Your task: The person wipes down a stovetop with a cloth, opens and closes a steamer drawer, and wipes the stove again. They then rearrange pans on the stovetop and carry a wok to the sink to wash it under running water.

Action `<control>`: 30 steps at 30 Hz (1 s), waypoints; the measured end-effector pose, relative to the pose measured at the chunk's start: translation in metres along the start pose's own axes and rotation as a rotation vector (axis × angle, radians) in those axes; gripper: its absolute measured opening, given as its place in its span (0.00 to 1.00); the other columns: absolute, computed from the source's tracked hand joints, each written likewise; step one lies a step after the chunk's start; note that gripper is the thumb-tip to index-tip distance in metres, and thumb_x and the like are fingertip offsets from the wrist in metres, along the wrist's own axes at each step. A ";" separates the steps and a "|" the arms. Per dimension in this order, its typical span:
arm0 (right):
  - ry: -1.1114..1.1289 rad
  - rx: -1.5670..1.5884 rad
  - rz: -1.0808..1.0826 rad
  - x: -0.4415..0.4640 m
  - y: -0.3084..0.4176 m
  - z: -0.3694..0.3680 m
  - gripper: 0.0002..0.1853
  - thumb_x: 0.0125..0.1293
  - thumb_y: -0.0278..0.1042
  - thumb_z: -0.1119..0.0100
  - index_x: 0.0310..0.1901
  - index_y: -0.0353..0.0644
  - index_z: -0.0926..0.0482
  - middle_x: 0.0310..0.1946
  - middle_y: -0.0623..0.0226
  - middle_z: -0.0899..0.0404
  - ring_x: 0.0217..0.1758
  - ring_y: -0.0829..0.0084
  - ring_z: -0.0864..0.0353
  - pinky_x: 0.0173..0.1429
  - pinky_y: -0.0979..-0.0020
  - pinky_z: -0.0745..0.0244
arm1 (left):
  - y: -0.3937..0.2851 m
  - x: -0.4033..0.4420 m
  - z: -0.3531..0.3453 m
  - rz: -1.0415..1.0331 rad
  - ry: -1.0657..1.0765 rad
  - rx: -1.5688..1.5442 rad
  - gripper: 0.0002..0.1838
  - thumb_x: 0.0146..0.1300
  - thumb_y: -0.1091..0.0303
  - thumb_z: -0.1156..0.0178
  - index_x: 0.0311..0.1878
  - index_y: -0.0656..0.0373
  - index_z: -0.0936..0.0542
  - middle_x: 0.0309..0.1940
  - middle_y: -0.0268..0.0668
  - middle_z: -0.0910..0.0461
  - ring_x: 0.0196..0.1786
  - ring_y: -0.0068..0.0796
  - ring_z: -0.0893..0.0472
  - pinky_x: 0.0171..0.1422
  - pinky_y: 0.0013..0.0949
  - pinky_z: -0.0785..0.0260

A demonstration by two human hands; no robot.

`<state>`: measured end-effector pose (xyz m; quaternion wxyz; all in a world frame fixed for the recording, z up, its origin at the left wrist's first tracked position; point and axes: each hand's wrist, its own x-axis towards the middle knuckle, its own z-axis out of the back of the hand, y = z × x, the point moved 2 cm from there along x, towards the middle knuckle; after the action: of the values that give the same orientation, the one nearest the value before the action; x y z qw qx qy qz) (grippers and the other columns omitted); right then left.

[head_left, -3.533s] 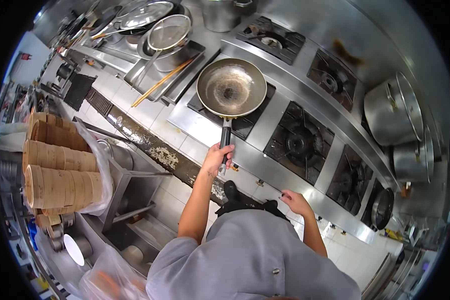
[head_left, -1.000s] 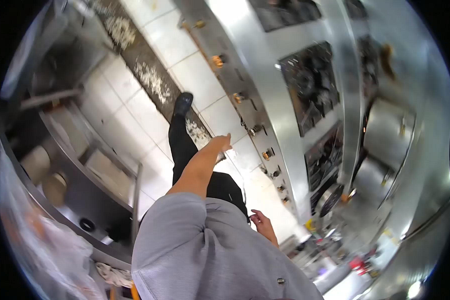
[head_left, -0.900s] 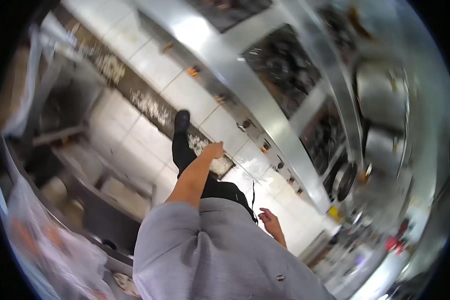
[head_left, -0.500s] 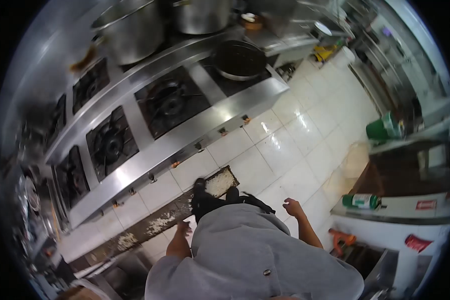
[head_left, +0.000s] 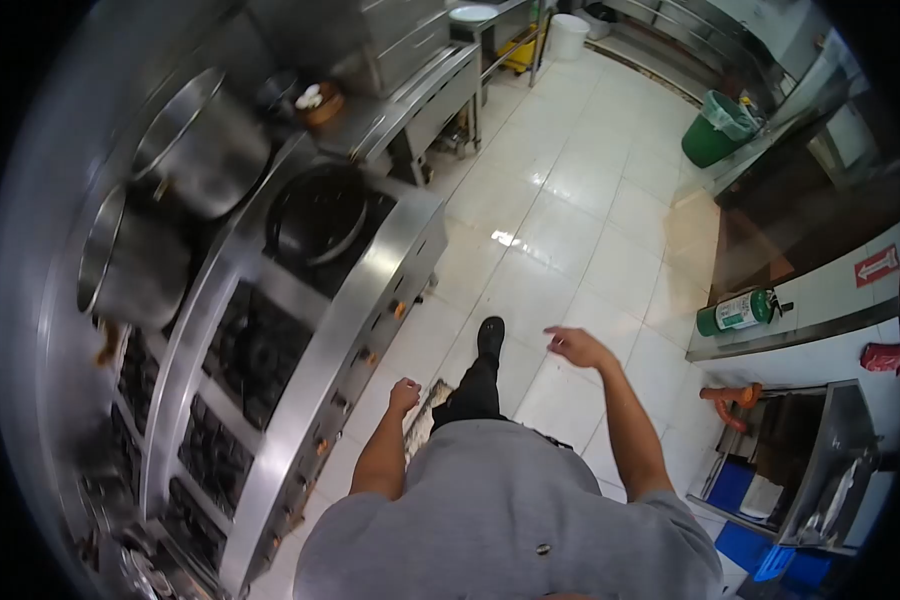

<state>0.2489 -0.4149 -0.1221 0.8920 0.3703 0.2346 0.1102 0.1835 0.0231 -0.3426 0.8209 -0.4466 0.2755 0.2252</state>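
My left hand (head_left: 404, 396) hangs beside the stove front, its fingers loosely bent and no object visible in it. Out over the floor tiles, my right hand (head_left: 580, 348) has its fingers stretched forward, with nothing in them. The stainless stove (head_left: 315, 400) runs along my left side and is the closest thing to my left hand. A wide dark pan (head_left: 320, 215) rests on its far front burner. Neither hand touches anything.
Two large pots (head_left: 205, 150) stand at the back of the stove. White floor tiles (head_left: 540, 230) stretch ahead. To the right are a green bin (head_left: 710, 140), a green extinguisher (head_left: 738, 313) and an orange pipe (head_left: 732, 398). A yellow bucket (head_left: 518, 50) is farther off.
My view has turned right and I have stepped forward. The stove now lies along my left. My right hand has risen forward, and one foot is ahead on the tiles.
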 end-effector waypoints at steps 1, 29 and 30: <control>-0.073 0.002 0.015 0.015 -0.013 0.036 0.21 0.63 0.38 0.43 0.56 0.38 0.28 0.35 0.52 0.19 0.39 0.56 0.19 0.46 0.63 0.25 | -0.036 0.014 -0.002 0.016 0.003 -0.043 0.15 0.54 0.63 0.40 0.40 0.65 0.22 0.28 0.45 0.19 0.24 0.34 0.19 0.30 0.36 0.25; 0.178 0.573 -0.873 0.182 -0.369 0.147 0.21 0.57 0.37 0.44 0.53 0.41 0.25 0.38 0.58 0.18 0.36 0.60 0.20 0.39 0.58 0.23 | -0.773 0.419 -0.130 -0.546 0.408 0.469 0.21 0.60 0.57 0.41 0.50 0.63 0.23 0.37 0.50 0.19 0.43 0.45 0.19 0.51 0.40 0.28; 0.218 0.517 -0.838 0.224 -0.394 0.194 0.21 0.57 0.37 0.44 0.53 0.41 0.26 0.36 0.58 0.18 0.34 0.60 0.19 0.37 0.58 0.22 | -0.792 0.431 -0.127 -0.577 0.414 0.402 0.20 0.60 0.58 0.42 0.50 0.63 0.23 0.36 0.49 0.19 0.42 0.45 0.19 0.49 0.39 0.28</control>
<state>0.5489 -0.7264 -0.3587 0.7089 0.4395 0.4746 -0.2811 0.9614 -0.4280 -0.1992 0.8486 -0.3722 0.3369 -0.1671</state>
